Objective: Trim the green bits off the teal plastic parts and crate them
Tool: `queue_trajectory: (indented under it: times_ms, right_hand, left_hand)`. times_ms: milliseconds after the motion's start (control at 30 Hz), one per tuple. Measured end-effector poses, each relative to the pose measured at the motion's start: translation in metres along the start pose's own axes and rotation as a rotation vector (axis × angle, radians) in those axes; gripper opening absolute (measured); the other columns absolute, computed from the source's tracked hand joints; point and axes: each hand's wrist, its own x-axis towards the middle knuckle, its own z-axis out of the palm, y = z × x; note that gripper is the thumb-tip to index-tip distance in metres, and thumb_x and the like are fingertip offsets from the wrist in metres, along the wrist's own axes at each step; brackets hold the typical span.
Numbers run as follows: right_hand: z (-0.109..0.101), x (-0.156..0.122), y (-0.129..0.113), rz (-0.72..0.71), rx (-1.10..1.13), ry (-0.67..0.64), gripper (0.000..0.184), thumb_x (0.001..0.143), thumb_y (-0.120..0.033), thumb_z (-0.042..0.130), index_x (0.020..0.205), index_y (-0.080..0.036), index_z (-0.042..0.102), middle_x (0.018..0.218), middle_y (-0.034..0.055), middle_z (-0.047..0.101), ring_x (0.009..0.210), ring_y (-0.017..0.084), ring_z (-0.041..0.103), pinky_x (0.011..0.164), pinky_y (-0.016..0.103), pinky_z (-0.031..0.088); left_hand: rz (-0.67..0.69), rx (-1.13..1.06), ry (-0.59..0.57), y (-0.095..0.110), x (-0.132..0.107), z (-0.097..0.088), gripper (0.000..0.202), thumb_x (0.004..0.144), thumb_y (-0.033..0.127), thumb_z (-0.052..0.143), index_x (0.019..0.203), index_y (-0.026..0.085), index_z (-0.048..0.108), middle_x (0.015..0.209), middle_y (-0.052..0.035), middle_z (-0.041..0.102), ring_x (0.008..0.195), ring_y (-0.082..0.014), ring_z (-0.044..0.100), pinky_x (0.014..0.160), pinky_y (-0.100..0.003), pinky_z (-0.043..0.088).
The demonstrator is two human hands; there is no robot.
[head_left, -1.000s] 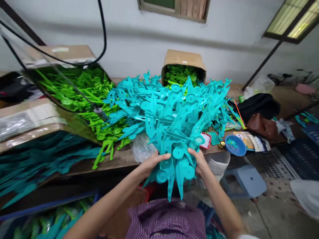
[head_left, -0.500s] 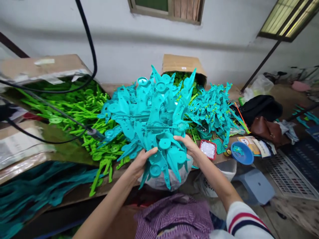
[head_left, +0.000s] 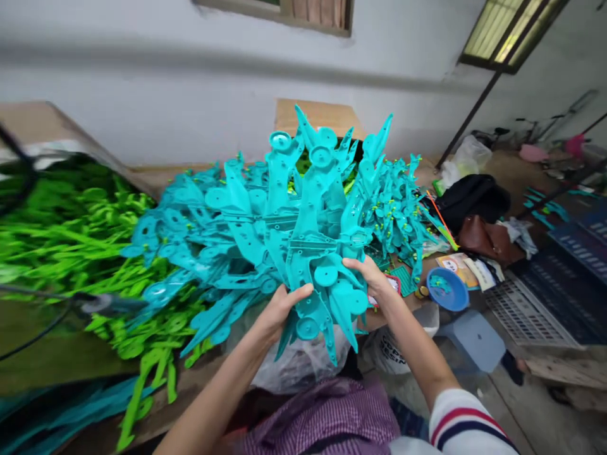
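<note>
A big bundle of turquoise plastic parts, with pointed tips and round discs, is held up in front of me between both hands. My left hand grips its lower left side, the thumb lying over the front. On the lower right, my right hand clasps it, also thumb on top; the other fingers of both hands are hidden behind the parts. Below the bundle is a clear plastic bag. More turquoise parts are heaped behind and to the left, and a pile of turquoise parts with yellow-green bits lies to the right.
Bright green parts spill from a carton at left, near a grey-handled tool on a cable. A cardboard box stands against the wall. At right are a blue bowl, a brown bag, a grey-blue stool and crates.
My view has swung to the right, so the surroundings shift left. Both hands keep hold of the bundle, which has moved right over the bench, uncovering more of the turquoise heap at left.
</note>
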Motion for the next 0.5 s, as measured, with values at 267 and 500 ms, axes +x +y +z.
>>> queue_trajectory:
  times_ms: [267, 500]
  right_hand:
    - [-0.074, -0.009, -0.021, -0.031, -0.041, 0.053, 0.058, 0.061, -0.036, 0.088, 0.113, -0.022, 0.067, 0.111, 0.0032, 0.074, 0.108, 0.027, 0.068, 0.096, 0.041, 0.055]
    - [-0.047, 0.044, -0.012, 0.098, -0.097, -0.167, 0.057, 0.061, -0.037, 0.087, 0.113, -0.022, 0.068, 0.106, 0.0032, 0.075, 0.102, 0.026, 0.07, 0.091, 0.039, 0.057]
  left_hand:
    - [-0.072, -0.005, 0.003, -0.033, 0.036, 0.052, 0.075, 0.065, 0.042, 0.086, 0.132, 0.018, 0.062, 0.122, -0.0116, 0.071, 0.118, -0.0412, 0.063, 0.096, -0.048, 0.056]
    - [0.012, -0.121, 0.209, -0.032, 0.02, 0.034, 0.069, 0.067, 0.037, 0.086, 0.129, 0.017, 0.064, 0.116, -0.0108, 0.074, 0.111, -0.0374, 0.067, 0.093, -0.044, 0.058]
